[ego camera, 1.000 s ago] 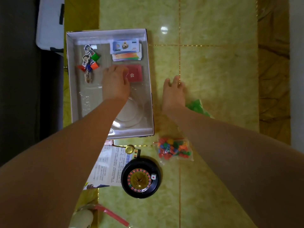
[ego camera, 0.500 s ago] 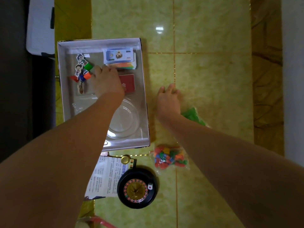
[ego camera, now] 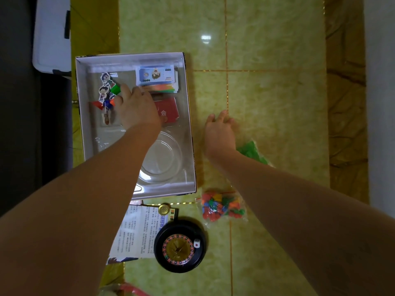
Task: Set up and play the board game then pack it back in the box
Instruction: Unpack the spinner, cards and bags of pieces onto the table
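Observation:
The open game box [ego camera: 128, 57] lies on the tiled floor, lined with a clear plastic insert [ego camera: 164, 159]. Inside are cardboard character pawns [ego camera: 105, 88] on coloured stands, a stack of paper money [ego camera: 156, 74] and red cards [ego camera: 170, 108]. My left hand [ego camera: 136, 107] reaches into the box beside the pawns, its fingertips touching the green stand [ego camera: 115, 89]. It holds nothing that I can see. My right hand [ego camera: 219, 133] rests on the floor just right of the box, with its fingers relaxed.
Below the box lie an instruction sheet [ego camera: 136, 231], a gold coin [ego camera: 164, 209] and a black roulette wheel [ego camera: 179, 246]. A bag of coloured pieces [ego camera: 222, 207] and a green bag [ego camera: 252, 153] sit near my right arm. A white bin [ego camera: 51, 35] stands at top left.
My left hand slid left and up inside the box, off the red cards and up to the pawns. My right hand has stayed on the floor.

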Motion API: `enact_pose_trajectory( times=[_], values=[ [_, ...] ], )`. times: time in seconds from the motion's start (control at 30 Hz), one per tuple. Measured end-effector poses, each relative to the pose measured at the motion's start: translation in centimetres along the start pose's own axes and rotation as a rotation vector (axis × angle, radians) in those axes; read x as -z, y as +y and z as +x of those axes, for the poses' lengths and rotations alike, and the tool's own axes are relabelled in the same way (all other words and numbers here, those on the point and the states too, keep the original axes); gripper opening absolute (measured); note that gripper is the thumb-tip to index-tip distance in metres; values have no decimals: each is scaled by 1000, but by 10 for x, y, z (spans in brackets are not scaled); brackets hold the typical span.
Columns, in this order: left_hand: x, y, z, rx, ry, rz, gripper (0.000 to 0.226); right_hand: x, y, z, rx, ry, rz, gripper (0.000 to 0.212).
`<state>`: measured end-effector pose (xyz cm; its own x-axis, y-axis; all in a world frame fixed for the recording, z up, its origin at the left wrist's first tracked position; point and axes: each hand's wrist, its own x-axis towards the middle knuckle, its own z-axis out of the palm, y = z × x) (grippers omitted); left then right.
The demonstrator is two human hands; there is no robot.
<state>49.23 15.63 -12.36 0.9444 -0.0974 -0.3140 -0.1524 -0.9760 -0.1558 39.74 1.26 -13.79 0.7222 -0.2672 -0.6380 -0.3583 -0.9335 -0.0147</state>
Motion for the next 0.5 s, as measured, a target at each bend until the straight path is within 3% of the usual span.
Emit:
enact_pose_trajectory(
  times=[0.13,0.33,0.5],
  values=[
    [-3,-1,-4,-17,20,-31,52,0,1,0,0,-1,5,71],
    [2,-8,-4,-23,-25,-49,84,1,1,1,-1,-14,-2,70],
    [-1,-11,-10,-54,-16,-60,83,3,0,0,-3,-14,0,69]
  ],
)
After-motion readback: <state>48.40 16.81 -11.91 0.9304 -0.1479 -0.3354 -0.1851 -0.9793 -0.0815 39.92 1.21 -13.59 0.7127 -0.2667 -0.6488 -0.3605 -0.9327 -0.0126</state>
